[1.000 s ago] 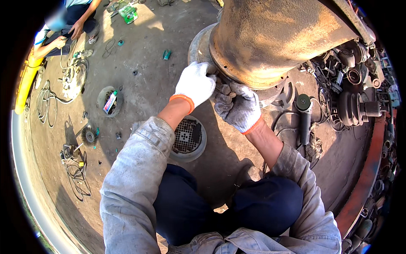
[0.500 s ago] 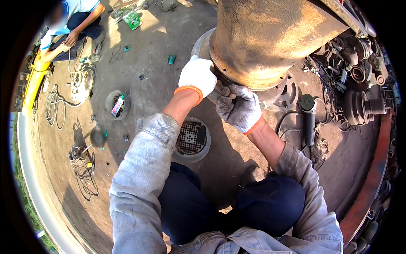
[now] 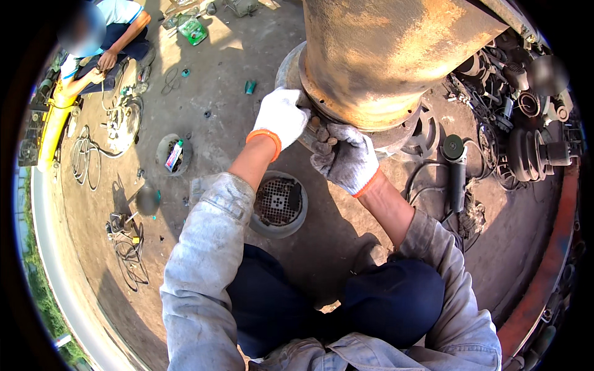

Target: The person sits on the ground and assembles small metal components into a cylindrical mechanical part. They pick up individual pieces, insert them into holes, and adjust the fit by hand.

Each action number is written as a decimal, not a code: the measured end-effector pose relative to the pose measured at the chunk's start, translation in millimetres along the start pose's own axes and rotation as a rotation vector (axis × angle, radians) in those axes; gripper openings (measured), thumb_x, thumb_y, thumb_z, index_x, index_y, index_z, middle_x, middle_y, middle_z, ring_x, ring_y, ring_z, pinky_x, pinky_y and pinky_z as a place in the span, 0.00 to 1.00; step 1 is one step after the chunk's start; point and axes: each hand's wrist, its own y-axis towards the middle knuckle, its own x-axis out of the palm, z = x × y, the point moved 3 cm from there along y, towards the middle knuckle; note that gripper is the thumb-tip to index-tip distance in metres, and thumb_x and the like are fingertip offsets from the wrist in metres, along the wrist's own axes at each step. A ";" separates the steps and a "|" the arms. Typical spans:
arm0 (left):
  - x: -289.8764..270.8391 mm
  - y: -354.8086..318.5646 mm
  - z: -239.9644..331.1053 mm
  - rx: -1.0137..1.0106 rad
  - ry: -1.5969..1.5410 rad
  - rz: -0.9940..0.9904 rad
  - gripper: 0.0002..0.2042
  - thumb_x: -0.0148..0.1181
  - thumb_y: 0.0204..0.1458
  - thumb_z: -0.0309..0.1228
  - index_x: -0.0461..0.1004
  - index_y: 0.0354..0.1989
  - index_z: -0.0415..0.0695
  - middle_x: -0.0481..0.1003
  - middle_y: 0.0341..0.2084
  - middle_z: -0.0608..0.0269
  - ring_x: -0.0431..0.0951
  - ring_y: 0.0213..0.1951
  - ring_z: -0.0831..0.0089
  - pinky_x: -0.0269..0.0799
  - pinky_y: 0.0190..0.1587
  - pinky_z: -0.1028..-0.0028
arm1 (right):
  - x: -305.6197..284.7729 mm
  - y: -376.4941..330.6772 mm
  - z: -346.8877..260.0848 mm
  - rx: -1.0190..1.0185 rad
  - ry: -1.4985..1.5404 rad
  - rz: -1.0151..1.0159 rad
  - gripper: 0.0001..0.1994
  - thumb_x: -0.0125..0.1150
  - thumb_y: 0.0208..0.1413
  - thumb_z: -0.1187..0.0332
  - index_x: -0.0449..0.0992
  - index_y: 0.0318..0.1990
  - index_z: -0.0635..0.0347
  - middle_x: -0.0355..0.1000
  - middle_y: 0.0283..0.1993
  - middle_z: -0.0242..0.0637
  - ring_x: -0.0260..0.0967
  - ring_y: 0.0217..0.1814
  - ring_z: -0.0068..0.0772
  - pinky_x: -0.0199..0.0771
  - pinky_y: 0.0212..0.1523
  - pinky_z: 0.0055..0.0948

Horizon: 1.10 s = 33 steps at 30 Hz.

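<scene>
A large rusty metal housing (image 3: 383,62) with a bolt-holed flange (image 3: 397,141) at its base stands in front of me. My left hand (image 3: 281,119), in a white glove with an orange cuff, is closed at the flange's near left edge; whatever its fingers grip is hidden. My right hand (image 3: 349,159), in a grey-stained glove, is beside it, palm partly turned up and fingers curled. Small rusty brown pieces (image 3: 323,141) show at its fingertips, close under the flange, too small to tell their exact kind.
Between my arms and knees stands a round tub (image 3: 276,230) with a grid inside. An angle grinder (image 3: 456,173) with its cable lies at right, near piled metal parts (image 3: 526,154). At left are a small bucket (image 3: 166,162) and hoses (image 3: 86,154). Another person (image 3: 111,43) crouches at far left.
My left hand has shifted slightly left and down along the flange. My right hand has moved slightly left, its fingers still curled. The whole view has shifted a little.
</scene>
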 end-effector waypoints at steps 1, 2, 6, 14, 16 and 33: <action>-5.1 -3.7 7.5 -0.058 -0.081 -0.012 0.08 0.65 0.52 0.30 0.84 0.39 0.42 0.82 0.38 0.41 0.82 0.45 0.46 0.78 0.51 0.60 | 2.8 -2.2 -0.7 -0.010 0.001 0.008 0.10 0.65 0.59 0.70 0.78 0.48 0.57 0.77 0.33 0.27 0.71 0.30 0.25 0.67 0.33 0.29; -6.6 -5.4 11.9 -0.115 -0.161 -0.025 0.09 0.66 0.53 0.30 0.85 0.40 0.42 0.82 0.38 0.40 0.82 0.45 0.46 0.78 0.51 0.61 | 2.2 -3.0 -2.0 -0.022 -0.015 -0.002 0.10 0.65 0.59 0.70 0.78 0.47 0.57 0.77 0.33 0.27 0.71 0.29 0.25 0.66 0.33 0.29; 6.3 -9.0 -3.7 -0.231 -0.297 0.021 0.14 0.69 0.51 0.29 0.85 0.46 0.39 0.84 0.39 0.40 0.85 0.45 0.51 0.79 0.51 0.64 | 4.4 1.7 1.6 -0.010 -0.020 -0.039 0.09 0.64 0.59 0.70 0.78 0.47 0.56 0.76 0.33 0.27 0.71 0.29 0.25 0.66 0.33 0.28; 14.4 -13.4 0.4 -0.324 -0.713 0.238 0.25 0.72 0.48 0.27 0.78 0.57 0.34 0.84 0.44 0.44 0.85 0.49 0.56 0.79 0.52 0.64 | 0.6 7.0 1.5 -0.013 -0.014 -0.010 0.09 0.64 0.60 0.71 0.76 0.47 0.56 0.72 0.31 0.25 0.69 0.31 0.24 0.67 0.32 0.26; 18.7 -12.1 -1.9 -0.305 -0.581 0.213 0.25 0.72 0.48 0.26 0.77 0.57 0.35 0.84 0.45 0.45 0.85 0.49 0.55 0.79 0.54 0.65 | 0.5 7.9 2.0 -0.019 0.000 -0.023 0.09 0.63 0.61 0.71 0.76 0.47 0.57 0.73 0.31 0.25 0.69 0.31 0.23 0.69 0.33 0.25; 19.0 -33.2 14.8 -0.234 -0.284 0.386 0.17 0.69 0.49 0.26 0.83 0.50 0.39 0.84 0.41 0.43 0.84 0.47 0.47 0.80 0.52 0.64 | 1.6 9.2 10.9 -0.079 0.036 -0.048 0.08 0.62 0.62 0.70 0.79 0.46 0.59 0.78 0.36 0.28 0.75 0.32 0.21 0.79 0.36 0.24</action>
